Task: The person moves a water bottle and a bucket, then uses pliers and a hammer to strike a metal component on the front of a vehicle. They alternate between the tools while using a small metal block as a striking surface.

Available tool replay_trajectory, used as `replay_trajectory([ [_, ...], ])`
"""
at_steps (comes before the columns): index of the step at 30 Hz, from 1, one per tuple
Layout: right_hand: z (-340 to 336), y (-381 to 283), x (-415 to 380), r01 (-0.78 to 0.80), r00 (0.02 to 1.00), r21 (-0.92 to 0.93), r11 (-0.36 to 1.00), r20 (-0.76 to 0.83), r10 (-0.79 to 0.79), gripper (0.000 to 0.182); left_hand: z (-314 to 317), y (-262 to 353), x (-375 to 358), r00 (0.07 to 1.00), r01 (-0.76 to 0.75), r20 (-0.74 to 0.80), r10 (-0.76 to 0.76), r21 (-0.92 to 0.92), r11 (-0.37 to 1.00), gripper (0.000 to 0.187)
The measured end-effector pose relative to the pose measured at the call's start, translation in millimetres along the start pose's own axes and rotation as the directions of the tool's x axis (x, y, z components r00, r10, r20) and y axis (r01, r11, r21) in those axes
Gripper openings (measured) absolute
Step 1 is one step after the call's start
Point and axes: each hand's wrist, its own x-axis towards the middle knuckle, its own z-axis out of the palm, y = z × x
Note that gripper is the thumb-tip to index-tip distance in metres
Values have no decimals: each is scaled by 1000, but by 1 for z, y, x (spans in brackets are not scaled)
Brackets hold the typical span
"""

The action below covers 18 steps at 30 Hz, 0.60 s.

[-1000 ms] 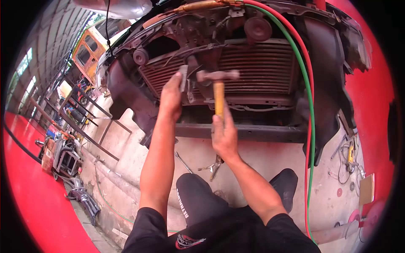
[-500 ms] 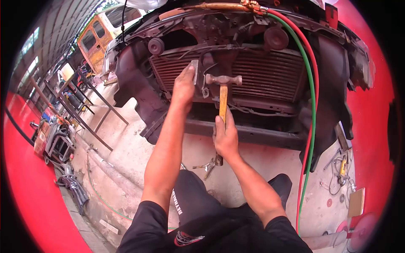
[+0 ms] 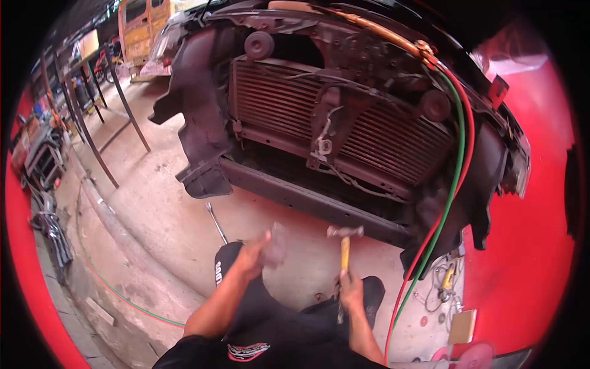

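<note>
My left hand (image 3: 251, 255) is closed around a grey metal block (image 3: 275, 247), blurred by motion, low in front of my legs. To its right, my right hand (image 3: 350, 289) grips the yellow handle of a hammer (image 3: 345, 246), whose metal head points up. Both hands are below the dark front of a car, apart from its lower crossbar (image 3: 295, 195). The finned radiator (image 3: 273, 101) is exposed behind a central bracket (image 3: 326, 126).
Green and red hoses (image 3: 458, 166) hang down on the right from a torch (image 3: 381, 29) lying across the car front. A wrench (image 3: 216, 222) lies on the floor. A metal frame (image 3: 129, 117) stands at left; a yellow tool (image 3: 448, 278) lies at right.
Both hands have come down and away from the radiator, still holding the block and hammer. The view has shifted and tilted, showing the wrench on the floor.
</note>
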Motion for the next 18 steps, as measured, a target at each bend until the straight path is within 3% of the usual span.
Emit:
replay_trajectory([
  [1, -3, 21, -7, -83, 994, -28, 996, 64, 85, 35, -14, -26, -13, 994, 107, 16, -107, -4, 994, 47],
  [3, 0, 38, -26, -131, 975, -139, 982, 161, 153, 39, -40, -83, -32, 983, 180, 29, -179, -15, 984, 48],
  [6, 22, 50, -48, -151, 959, -119, 981, 225, 174, 42, -46, -125, -59, 940, 340, 67, -334, -189, 921, 46],
  [8, 38, 48, -55, -152, 949, -168, 974, 252, 191, 44, -51, -136, -64, 873, 480, 223, -435, -225, 848, 46],
  [10, 54, 42, -58, -147, 946, -223, 964, 254, 203, 44, -50, -136, -59, 851, 507, 278, -446, -213, 835, 47],
  [12, 66, 28, -57, 7, 948, -421, 907, 293, 129, 43, -49, -133, -56, 826, 535, 329, -459, -197, 822, 48],
  [15, 71, 23, -51, -25, 945, -369, 929, 294, 142, 44, -55, -124, -52, 808, 550, 371, -457, -198, 811, 54],
  [18, 76, 21, -50, -104, 942, -392, 914, 256, 217, 43, -63, -125, -53, 822, 563, 289, -491, -278, 778, 55],
])
